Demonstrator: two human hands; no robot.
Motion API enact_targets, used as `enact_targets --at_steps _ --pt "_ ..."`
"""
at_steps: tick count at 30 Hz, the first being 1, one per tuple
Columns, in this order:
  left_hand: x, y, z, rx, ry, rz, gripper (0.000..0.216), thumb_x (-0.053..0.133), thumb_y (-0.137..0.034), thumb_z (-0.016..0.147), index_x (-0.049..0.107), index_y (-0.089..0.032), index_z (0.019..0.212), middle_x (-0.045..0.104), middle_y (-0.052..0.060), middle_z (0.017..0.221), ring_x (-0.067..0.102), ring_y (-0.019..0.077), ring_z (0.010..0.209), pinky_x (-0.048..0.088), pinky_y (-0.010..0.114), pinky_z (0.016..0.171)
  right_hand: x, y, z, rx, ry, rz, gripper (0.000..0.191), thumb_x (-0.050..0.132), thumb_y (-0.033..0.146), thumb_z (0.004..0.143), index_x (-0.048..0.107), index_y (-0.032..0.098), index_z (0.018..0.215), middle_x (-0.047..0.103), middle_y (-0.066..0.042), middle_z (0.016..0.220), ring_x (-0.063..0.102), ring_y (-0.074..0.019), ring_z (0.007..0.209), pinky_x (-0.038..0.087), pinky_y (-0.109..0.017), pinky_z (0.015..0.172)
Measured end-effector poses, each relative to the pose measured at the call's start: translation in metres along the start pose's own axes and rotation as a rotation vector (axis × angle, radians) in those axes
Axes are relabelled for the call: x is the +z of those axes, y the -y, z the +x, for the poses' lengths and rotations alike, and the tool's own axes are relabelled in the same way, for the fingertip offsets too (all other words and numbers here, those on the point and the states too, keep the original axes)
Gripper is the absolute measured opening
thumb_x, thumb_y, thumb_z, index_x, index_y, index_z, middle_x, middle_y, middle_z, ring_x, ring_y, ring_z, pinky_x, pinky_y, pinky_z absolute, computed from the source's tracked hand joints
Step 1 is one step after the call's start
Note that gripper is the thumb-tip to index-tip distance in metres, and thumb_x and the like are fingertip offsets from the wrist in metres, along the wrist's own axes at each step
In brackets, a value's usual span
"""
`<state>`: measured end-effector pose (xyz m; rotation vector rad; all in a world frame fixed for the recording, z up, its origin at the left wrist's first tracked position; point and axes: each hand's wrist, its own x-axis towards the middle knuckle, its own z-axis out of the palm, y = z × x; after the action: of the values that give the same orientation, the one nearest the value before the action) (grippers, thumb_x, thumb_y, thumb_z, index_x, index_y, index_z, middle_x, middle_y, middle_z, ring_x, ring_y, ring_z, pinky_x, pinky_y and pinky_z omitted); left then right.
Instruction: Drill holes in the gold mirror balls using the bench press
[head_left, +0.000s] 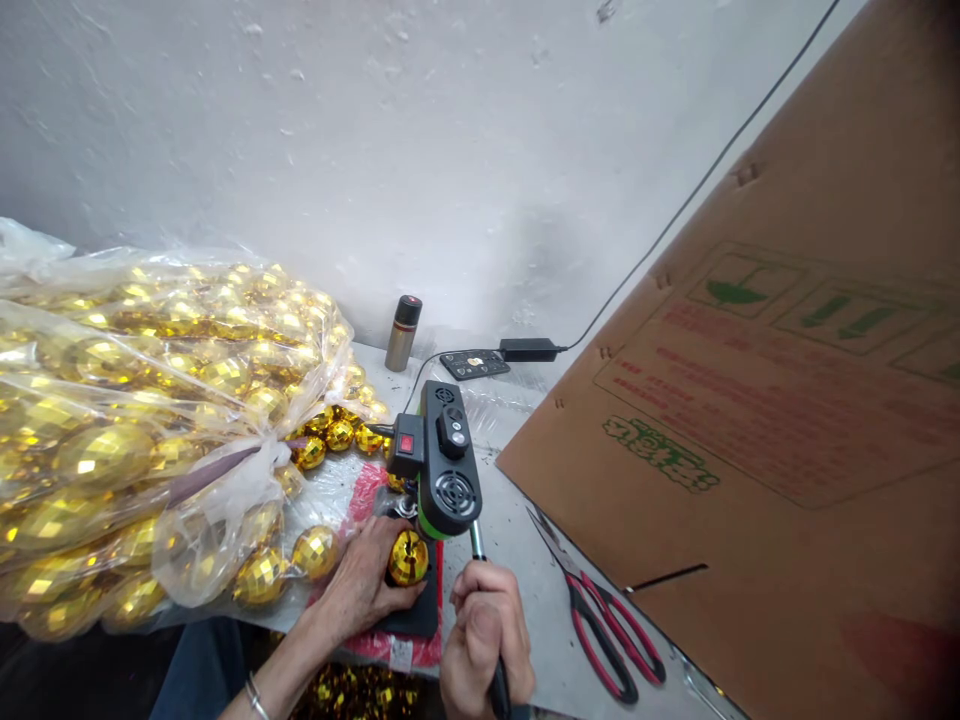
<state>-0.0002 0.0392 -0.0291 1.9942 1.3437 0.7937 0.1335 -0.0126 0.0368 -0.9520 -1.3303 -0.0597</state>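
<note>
- Gold faceted ball: one small mirrored ornament, shiny yellow-gold, covered in tiny square facets. It sat on a dark pad just below the black machine, pinched between the fingers of the left hand, which rested on the pad to the machine's lower left.
- Lever handle: a slim metal rod with a dark grip, leaning out from the lower right of the black machine. The right hand was closed around its grip, directly below the machine and just right of the ball.
</note>
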Motion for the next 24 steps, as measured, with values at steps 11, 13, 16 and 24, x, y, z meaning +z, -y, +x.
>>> enact_targets --at_steps 11,13,16,24 --pt "0.0 -0.0008 -0.0006 -0.018 0.019 -0.021 0.042 0.078 -0.024 0.076 0.067 -0.023 0.117 0.075 0.008 0.112 0.069 0.0343 0.108 0.053 0.045 0.095 0.0009 0.0002 0.0024 -0.016 -0.003 0.057 0.034 0.042 0.017 0.11 0.052 0.023 0.077 0.054 0.003 0.078 0.052 -0.0104 0.065 0.044 -0.023 0.058" --pt "0.0003 -0.0009 -0.0004 -0.021 0.019 -0.018 0.043 0.079 -0.024 0.076 0.067 -0.023 0.117 0.075 0.008 0.112 0.069 0.0343 0.108 0.053 0.044 0.095 0.0006 -0.0004 0.0019 -0.017 -0.002 0.056 0.034 0.042 0.018 0.109 0.051 0.023 0.077 0.054 0.004 0.078 0.053 -0.0103 0.064 0.043 -0.024 0.057" --pt "0.0013 -0.0005 -0.0003 -0.017 0.021 -0.022 0.044 0.079 -0.024 0.077 0.067 -0.022 0.119 0.075 0.009 0.114 0.068 0.0342 0.109 0.053 0.044 0.095 0.0012 -0.0018 0.001 -0.019 -0.021 0.071 0.035 0.043 0.018 0.11 0.051 0.023 0.076 0.054 0.003 0.078 0.053 -0.0106 0.063 0.043 -0.024 0.056" --pt "0.0052 0.0048 -0.0001 -0.002 0.015 -0.031 0.047 0.079 -0.027 0.079 0.066 -0.021 0.124 0.075 0.01 0.117 0.068 0.0338 0.111 0.054 0.046 0.097 0.0071 -0.0006 -0.0004 0.035 -0.085 0.124 0.037 0.047 0.022 0.111 0.052 0.023 0.074 0.053 0.003 0.073 0.051 -0.0111 0.062 0.042 -0.025 0.057"
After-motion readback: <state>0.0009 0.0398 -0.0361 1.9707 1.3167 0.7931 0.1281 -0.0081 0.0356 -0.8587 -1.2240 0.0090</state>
